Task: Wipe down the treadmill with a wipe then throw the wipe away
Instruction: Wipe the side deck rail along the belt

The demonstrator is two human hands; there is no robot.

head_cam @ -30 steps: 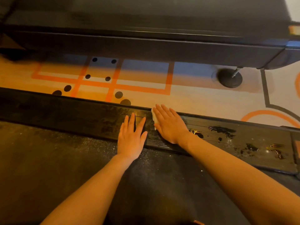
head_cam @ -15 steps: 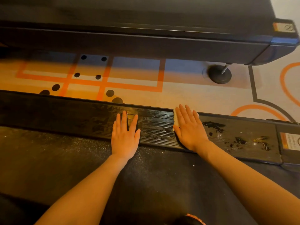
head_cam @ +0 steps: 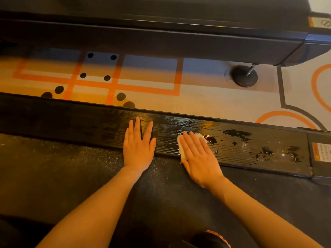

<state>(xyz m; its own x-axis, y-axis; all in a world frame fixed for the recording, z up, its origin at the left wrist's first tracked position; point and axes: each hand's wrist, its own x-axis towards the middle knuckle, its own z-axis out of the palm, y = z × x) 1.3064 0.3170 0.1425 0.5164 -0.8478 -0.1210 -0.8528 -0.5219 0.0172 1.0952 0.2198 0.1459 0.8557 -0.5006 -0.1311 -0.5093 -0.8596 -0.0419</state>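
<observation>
While label (head_cam: 321,152) stays unreadable, right hand (head_cam: 198,158) flat-fingered presses wipe (head_cam: 181,149); left hand (head_cam: 138,147) splayed.

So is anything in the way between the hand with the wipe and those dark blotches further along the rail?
Nothing visible. The right hand presses the wipe flat on the side rail, and the bare ribbed surface runs straight to the dark blotches. The left hand rests on the opposite side.

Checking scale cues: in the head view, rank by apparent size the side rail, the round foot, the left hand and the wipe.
1. side rail
2. left hand
3. round foot, though farther away
4. wipe, mostly hidden under the right hand
</observation>
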